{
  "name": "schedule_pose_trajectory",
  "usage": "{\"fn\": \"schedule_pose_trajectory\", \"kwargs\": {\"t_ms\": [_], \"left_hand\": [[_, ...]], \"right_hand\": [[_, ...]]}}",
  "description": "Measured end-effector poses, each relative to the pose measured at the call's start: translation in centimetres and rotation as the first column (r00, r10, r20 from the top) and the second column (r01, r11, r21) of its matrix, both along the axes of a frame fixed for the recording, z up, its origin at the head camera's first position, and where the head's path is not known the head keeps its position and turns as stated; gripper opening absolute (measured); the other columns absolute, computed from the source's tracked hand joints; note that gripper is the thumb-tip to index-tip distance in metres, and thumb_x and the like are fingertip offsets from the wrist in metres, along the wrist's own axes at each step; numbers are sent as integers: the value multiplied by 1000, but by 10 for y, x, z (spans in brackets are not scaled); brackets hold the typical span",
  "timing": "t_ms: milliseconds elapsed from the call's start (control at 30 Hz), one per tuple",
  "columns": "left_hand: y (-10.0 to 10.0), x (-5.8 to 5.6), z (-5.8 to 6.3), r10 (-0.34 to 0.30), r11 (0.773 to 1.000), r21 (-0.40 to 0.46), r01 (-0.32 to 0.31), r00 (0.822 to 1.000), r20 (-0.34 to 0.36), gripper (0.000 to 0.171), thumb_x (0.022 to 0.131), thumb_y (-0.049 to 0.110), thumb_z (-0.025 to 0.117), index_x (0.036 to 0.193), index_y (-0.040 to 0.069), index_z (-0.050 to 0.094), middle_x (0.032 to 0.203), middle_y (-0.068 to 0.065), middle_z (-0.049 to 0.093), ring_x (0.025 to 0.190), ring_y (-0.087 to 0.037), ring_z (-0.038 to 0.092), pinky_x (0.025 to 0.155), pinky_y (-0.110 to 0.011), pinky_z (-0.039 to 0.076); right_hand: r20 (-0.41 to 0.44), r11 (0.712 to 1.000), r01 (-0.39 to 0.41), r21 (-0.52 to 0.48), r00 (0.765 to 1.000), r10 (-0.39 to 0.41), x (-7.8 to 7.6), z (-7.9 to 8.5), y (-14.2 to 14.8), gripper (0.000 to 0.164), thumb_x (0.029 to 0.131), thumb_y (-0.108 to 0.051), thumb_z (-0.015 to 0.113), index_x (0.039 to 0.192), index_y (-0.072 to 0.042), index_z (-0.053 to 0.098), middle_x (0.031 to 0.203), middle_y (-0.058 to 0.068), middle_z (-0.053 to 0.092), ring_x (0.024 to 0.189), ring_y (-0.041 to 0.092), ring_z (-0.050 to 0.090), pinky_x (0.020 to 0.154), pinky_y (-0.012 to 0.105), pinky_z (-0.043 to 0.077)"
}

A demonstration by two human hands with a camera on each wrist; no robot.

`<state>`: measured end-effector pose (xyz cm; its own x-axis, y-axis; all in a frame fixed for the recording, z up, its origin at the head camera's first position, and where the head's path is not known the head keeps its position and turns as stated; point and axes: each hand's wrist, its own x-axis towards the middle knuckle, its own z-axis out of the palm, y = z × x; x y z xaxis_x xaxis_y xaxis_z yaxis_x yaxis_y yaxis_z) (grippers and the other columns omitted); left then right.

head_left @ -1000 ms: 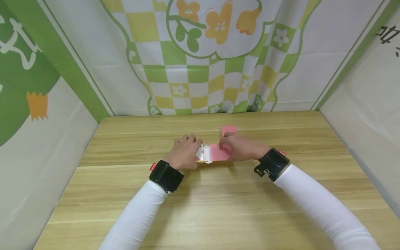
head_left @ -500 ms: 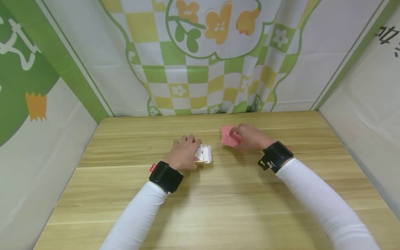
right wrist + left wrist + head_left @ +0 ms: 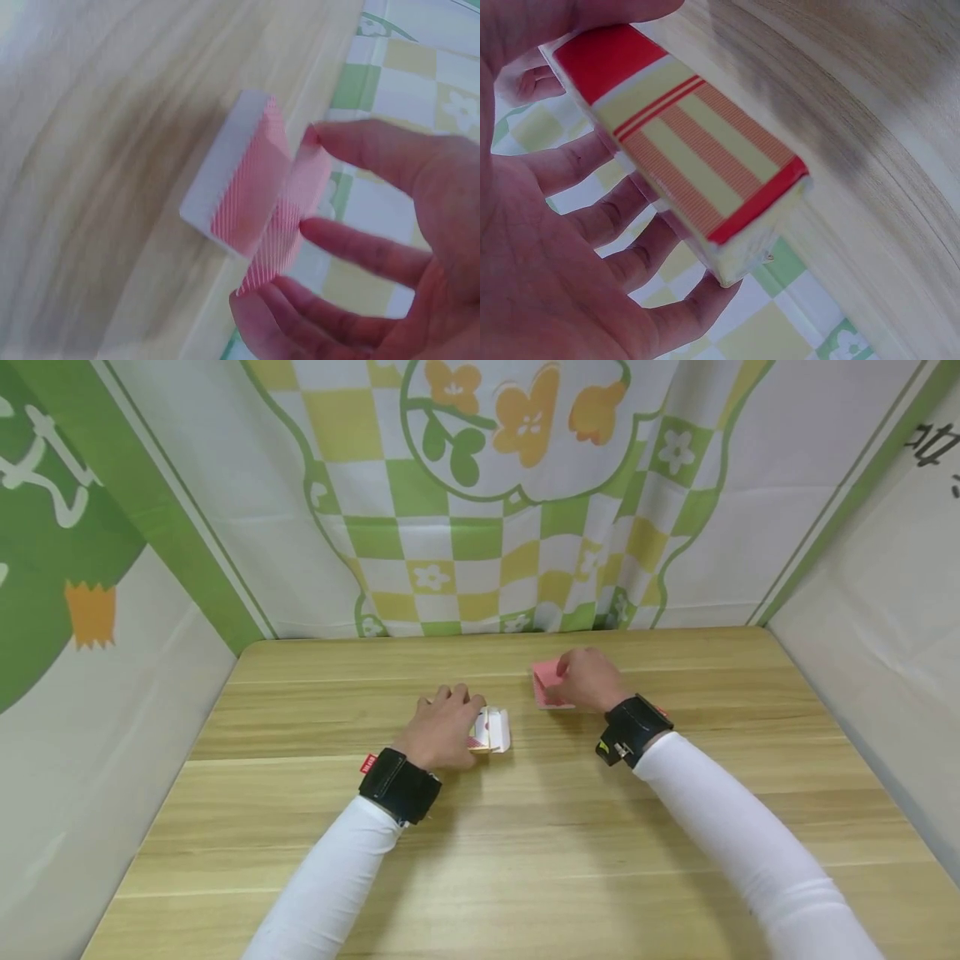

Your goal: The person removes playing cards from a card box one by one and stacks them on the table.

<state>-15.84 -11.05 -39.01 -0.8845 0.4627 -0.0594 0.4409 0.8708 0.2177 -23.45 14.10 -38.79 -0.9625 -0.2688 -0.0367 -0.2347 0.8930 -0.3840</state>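
Observation:
My left hand [image 3: 442, 731] grips a small card box [image 3: 690, 142] with red ends and striped sides, thumb on one side and fingers on the other. The box's white flap [image 3: 498, 731] stands open, facing right. Farther back on the right, my right hand [image 3: 592, 681] pinches a pink-backed playing card [image 3: 289, 217] between thumb and fingers; whether more than one card is held I cannot tell. The card is tilted over a thick stack of playing cards [image 3: 251, 180] with pink patterned backs, its edge close to or touching the stack.
A wood-grain table [image 3: 525, 852] lies under both hands. Behind its far edge hangs a green, yellow and white checkered cloth [image 3: 480, 552]. Pale fabric walls [image 3: 847, 568] close in both sides. A black band [image 3: 637, 727] circles each wrist.
My right hand has moved the pink-backed card away from the box's open end, back and to the right, over to the stack. The left hand stays in place on the box.

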Motion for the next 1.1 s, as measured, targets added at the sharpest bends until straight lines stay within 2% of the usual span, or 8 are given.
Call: {"fn": "schedule_pose_trajectory", "kwargs": {"t_ms": [100,167,267,333,600,833,1100], "left_hand": [[0,0,-1,-2,1000,6,2,1000,2,75,66,17,87,135,6,58,122,-13,56,114,-34,50,96,-62,42],[0,0,-1,-2,1000,5,2,1000,5,75,67,18,87,135,7,58,122,-13,55,114,-34,50,96,-62,42],[0,0,-2,-3,1000,5,3,1000,0,75,67,19,87,135,7,58,122,-13,55,114,-34,50,95,-61,43],[0,-1,-3,-4,1000,4,4,1000,-2,74,67,20,87,134,7,58,121,-13,55,114,-34,50,95,-61,43],[-1,0,-4,-5,1000,7,5,1000,-5,74,67,19,88,134,7,58,120,-12,55,113,-33,50,94,-60,43],[0,0,-3,3,1000,3,-3,1000,-3,74,67,17,86,135,7,58,123,-12,55,114,-34,50,96,-61,43],[0,-1,-5,3,1000,-3,-3,1000,5,74,67,17,85,136,7,58,122,-12,55,113,-33,49,95,-60,43]], "right_hand": [[-19,997,74,-14,997,-75,0,-6,-5,36,79,-33,80,92,1,73,92,14,71,83,30,62,71,40,49],[-38,994,108,-14,993,-109,-1,-10,-8,33,78,-34,80,78,-2,70,76,7,63,72,25,55,62,36,43],[-61,990,141,-10,988,-141,-1,-14,-11,39,78,-35,79,60,-8,59,61,-1,48,63,20,45,53,33,33],[-67,988,156,-11,985,-157,-1,-15,-13,44,78,-36,80,54,-11,54,56,-4,43,60,19,41,51,33,31],[-76,982,188,29,980,-185,0,-16,-19,52,80,-40,80,52,-14,45,55,-3,38,58,19,40,49,34,34],[-74,979,195,54,979,-191,-2,-17,-23,56,80,-41,80,54,-15,38,56,-4,31,56,17,37,47,34,32],[-84,976,207,63,976,-202,-4,-20,-25,56,81,-40,80,55,-15,38,56,-2,34,55,18,38,46,34,31]]}}
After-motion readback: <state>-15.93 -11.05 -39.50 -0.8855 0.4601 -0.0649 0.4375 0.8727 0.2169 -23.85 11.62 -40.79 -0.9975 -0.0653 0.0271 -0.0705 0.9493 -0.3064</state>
